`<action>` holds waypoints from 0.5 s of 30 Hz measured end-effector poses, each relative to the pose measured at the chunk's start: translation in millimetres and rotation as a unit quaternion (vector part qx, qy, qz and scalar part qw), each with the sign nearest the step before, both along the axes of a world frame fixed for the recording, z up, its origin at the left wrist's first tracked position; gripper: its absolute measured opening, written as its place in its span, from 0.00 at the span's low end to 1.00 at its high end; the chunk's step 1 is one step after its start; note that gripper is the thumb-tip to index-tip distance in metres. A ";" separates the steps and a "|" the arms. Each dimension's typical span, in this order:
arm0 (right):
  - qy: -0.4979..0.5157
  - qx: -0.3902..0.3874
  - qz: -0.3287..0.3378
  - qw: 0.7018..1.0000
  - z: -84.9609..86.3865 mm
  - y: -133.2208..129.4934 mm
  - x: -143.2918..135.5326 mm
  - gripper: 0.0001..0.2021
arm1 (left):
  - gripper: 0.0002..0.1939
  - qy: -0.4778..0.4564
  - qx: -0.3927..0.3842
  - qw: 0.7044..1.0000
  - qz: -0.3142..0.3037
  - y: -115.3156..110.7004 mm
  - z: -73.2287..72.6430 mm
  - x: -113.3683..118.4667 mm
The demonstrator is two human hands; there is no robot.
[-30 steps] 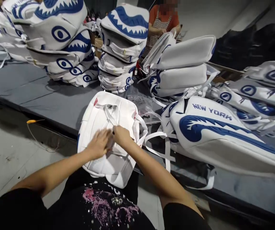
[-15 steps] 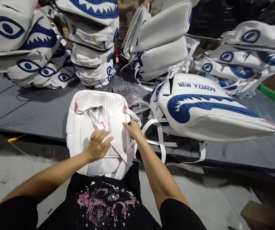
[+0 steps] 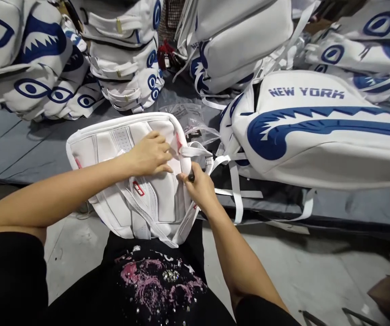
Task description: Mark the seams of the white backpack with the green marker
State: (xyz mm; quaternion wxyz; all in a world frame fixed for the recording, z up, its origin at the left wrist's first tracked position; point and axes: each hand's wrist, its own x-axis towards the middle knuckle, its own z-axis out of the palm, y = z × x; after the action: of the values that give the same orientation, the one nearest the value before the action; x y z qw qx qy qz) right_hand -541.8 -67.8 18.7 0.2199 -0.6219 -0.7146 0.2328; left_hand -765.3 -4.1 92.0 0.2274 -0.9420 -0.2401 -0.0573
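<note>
A white backpack (image 3: 104, 140) rests tilted at the table's front edge and against my lap, its padded back panel and shoulder straps (image 3: 140, 206) facing me. My left hand (image 3: 152, 154) lies on the upper right of this panel, fingers spread loosely and thumb apart. At the bag's right edge, my right hand (image 3: 199, 183) is closed around a small black-handled tool (image 3: 191, 178), whose working end is hidden. Its thumb touches the bag's side seam. A small red triangular tab (image 3: 178, 142) shows between the panel and a strap.
Another white backpack (image 3: 317, 115) lettered NEW YORK lies to the right, loose straps hanging over the table edge. Stacked backpacks (image 3: 123, 68) stand behind and at both sides. A clear plastic bag (image 3: 184, 115) lies on the grey table (image 3: 28, 149) behind my bag.
The backpack has turned and tipped, its top edge swinging left. My left hand has moved up and right across the panel; my right hand stays at the side edge. The view has shifted.
</note>
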 end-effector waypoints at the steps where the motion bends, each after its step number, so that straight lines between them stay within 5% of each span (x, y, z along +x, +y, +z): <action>1: -0.006 -0.004 -0.001 1.000 -1.6 1.6 -0.8 0.15 | 0.26 -0.004 0.010 1.000 0.009 9.0 2.4 -11.0; 4: -0.021 -0.010 0.001 1.000 -3.9 6.5 -3.1 0.14 | 0.27 -0.023 0.028 0.999 0.035 39.0 14.5 -43.5; 7: -0.053 -0.023 -0.006 0.998 -2.5 12.3 -3.7 0.13 | 0.23 -0.056 0.013 0.997 0.050 51.6 17.8 -50.1; 11: -0.088 -0.049 -0.016 0.995 6.2 10.1 3.7 0.15 | 0.17 -0.015 -0.022 0.998 0.062 26.4 -6.6 -9.7; 15: 0.002 0.045 -0.082 0.996 20.4 -11.2 24.0 0.29 | 0.15 0.019 -0.051 0.995 0.083 -6.3 -40.0 31.7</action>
State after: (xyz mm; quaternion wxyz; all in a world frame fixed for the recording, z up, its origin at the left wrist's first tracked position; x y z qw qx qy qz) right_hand -517.8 -79.0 39.1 0.2679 -0.6673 -0.6705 0.1827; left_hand -733.6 -10.4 52.0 0.1874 -0.9301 -0.3157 -0.0080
